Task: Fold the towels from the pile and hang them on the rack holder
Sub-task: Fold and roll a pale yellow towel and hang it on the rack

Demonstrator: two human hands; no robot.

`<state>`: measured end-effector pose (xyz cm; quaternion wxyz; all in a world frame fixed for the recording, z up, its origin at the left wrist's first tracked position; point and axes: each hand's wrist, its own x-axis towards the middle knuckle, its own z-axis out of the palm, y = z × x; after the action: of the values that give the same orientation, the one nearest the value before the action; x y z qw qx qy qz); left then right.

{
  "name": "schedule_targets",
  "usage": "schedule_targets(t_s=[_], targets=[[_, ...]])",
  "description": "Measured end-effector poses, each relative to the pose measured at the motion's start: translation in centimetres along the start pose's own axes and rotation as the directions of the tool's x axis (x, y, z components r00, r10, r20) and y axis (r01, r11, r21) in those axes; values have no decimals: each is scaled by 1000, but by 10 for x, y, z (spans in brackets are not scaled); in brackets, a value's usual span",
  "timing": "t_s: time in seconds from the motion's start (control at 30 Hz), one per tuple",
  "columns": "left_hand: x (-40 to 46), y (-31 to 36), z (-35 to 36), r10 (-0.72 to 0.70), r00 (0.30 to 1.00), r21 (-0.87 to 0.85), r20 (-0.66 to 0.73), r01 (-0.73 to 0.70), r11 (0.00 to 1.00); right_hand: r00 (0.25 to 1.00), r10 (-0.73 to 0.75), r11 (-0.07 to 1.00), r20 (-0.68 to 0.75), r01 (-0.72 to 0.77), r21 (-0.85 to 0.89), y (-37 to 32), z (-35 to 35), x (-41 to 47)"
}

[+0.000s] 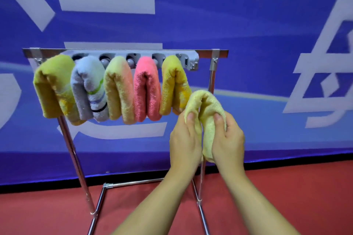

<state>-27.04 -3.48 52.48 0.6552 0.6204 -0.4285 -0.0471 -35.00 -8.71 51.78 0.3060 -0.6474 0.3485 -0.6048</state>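
Observation:
A folded pale yellow towel (207, 112) is held up just right of and below the rack's last hung towel. My left hand (186, 139) grips its left fold and my right hand (227, 137) grips its right fold, thumbs pressed into the cloth. The metal rack holder (122, 51) stands on the floor with several folded towels draped side by side: mustard (51, 86), grey striped (87, 86), yellow-peach (118, 86), pink (146, 87) and mustard-yellow (174, 84). A grey peg strip (189, 61) shows bare at the rack's right end.
A blue banner wall (248, 34) with white lettering stands right behind the rack. The floor (286, 196) is red. The rack's chrome legs (80, 168) and base bars spread across the floor in front of me.

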Motion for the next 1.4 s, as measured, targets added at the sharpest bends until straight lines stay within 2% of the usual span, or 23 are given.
schedule_targets(t_s=[0.17,0.33,0.5,0.6,0.8,0.93,1.03,1.2,1.4], targets=[[38,48,25,-32,988,-77,-152,21,997,997,-46,999,-59,45,-12,-28,-5,51],[78,67,35,-27,954,-16,-299,23,1000,994,-99,994,-48,96,-48,-47,7,92],[103,70,42,-72,943,9,-325,79,997,985,-169,981,-40,164,-108,-52,21,126],[111,66,49,-48,942,26,-333,60,998,982,-184,975,-34,178,-134,-44,27,139],[126,22,63,28,947,134,-319,16,991,994,-106,984,24,108,-142,-4,37,143],[121,-1,62,4,977,37,-215,4,999,991,-67,985,115,84,-150,26,45,134],[120,-19,63,30,999,-114,-18,-32,993,983,-26,987,184,54,-149,42,49,125],[123,-35,61,-94,969,-301,230,163,940,936,58,985,348,3,-172,41,47,111],[113,-31,42,-119,901,-248,418,240,939,908,143,960,394,-30,-278,30,35,96]])
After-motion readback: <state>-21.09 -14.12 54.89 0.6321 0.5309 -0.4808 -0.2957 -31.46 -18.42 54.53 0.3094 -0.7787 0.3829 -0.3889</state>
